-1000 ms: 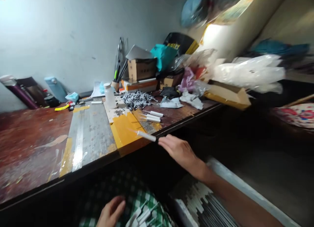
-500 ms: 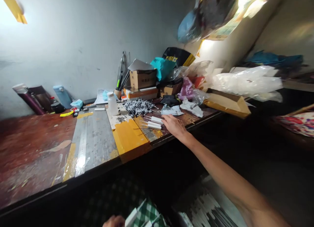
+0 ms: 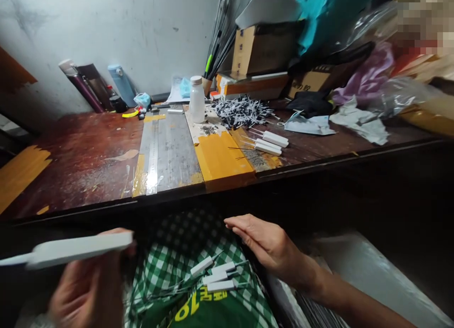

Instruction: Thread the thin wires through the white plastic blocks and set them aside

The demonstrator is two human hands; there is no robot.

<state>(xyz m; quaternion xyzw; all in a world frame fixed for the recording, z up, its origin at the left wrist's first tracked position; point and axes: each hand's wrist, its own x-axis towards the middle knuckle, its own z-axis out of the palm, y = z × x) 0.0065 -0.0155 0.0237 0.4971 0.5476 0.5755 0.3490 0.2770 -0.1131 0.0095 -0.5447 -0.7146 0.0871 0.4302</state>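
My left hand (image 3: 83, 288), low on the left, is closed around a white plastic stick (image 3: 83, 249) with a squared body and a thin, tapering end pointing left. The stick is close to the camera and slightly blurred. Over the lap, my right hand (image 3: 264, 240) reaches in from the right with fingers stretched out and nothing visible in them. Beneath and between the hands lie several smaller-looking white pieces with thin rods (image 3: 220, 284) on a green checked cloth (image 3: 159, 266). More white pieces with thin rods (image 3: 271, 143) rest near the table's front edge.
On the table stand a white bottle (image 3: 197, 101), a heap of small black-and-white parts (image 3: 244, 111), a metal ruler (image 3: 152, 162) and a face mask (image 3: 308, 124). Cardboard boxes (image 3: 266, 48) are stacked behind. Below right is a pale container (image 3: 383, 276).
My right hand has drawn back from the white pieces on the table to above the lap. My left hand has risen into view with the white stick. The view has tilted down and moved nearer.
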